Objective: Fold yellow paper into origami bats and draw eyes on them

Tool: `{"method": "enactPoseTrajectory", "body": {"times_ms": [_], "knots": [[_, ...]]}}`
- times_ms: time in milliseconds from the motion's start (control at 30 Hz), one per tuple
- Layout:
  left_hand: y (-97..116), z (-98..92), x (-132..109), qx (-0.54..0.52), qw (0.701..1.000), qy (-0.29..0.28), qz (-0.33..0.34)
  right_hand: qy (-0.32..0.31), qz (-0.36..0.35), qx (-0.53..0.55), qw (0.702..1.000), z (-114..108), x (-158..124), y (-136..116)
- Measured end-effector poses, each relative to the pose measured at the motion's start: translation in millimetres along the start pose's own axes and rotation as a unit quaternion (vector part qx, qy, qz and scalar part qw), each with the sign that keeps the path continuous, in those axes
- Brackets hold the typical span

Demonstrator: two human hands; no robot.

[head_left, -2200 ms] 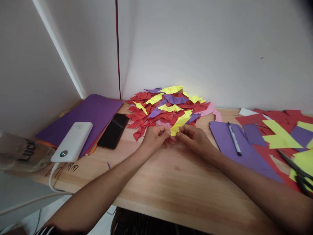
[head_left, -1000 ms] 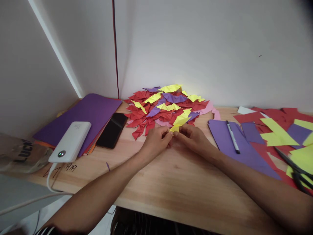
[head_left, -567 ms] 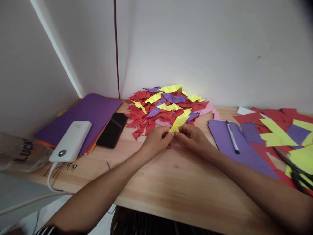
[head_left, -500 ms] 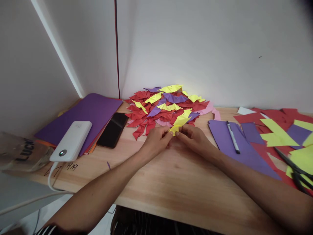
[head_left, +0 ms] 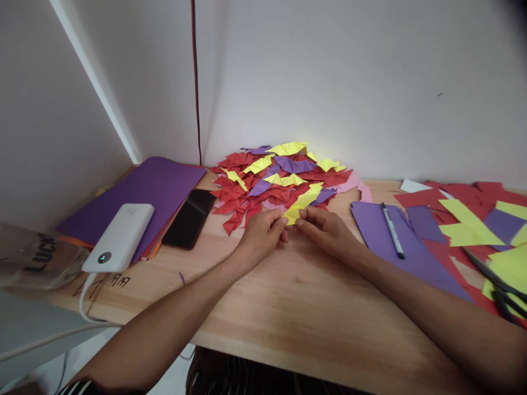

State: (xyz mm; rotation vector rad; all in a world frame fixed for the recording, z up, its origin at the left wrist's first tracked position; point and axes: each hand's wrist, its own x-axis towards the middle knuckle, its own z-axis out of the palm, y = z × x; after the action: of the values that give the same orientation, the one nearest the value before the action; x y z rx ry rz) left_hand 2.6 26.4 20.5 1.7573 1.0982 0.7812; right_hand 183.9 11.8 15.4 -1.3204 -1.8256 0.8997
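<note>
Fingertips (head_left: 284, 221) drew slightly apart. Yellow paper (head_left: 293, 216) lay at two o'clock from left hand (head_left: 263, 231), ten from right hand (head_left: 326, 231); both pinched it, grip nearly closed. Long axis unclear.

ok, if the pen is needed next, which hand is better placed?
Probably the right hand: it's nearer the pen, which lies on purple paper on that side. Both hands pinch the yellow paper, but the left hand could likely hold it alone.
</note>
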Motion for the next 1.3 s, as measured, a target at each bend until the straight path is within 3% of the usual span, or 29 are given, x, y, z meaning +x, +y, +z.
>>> {"method": "enactPoseTrajectory", "body": {"times_ms": [267, 500, 733, 967, 1300], "knots": [[8.2, 2.0, -2.9, 0.055, 0.998, 0.008, 0.013, 0.002, 0.004, -0.018, 1.0, 3.0, 0.6, 5.1], [0.7, -0.5, -0.8, -0.044, 0.998, -0.048, -0.01, 0.005, 0.002, -0.01, 1.0, 0.7, 0.2, 2.1], [2.0, 1.1, -0.4, 0.014, 0.999, -0.025, 0.016, 0.007, 0.017, -0.006, 1.0, 2.9, -0.1, 1.3], [-2.6, 0.5, 0.0, -0.029, 0.998, -0.053, 0.011, -0.009, 0.007, 0.007, 1.0, 0.1, -0.9, 2.0], [4.7, 0.6, -2.4, 0.072, 0.997, 0.006, 0.038, -0.01, 0.025, -0.035, 0.999, 0.6, 0.6, 3.7]]}}
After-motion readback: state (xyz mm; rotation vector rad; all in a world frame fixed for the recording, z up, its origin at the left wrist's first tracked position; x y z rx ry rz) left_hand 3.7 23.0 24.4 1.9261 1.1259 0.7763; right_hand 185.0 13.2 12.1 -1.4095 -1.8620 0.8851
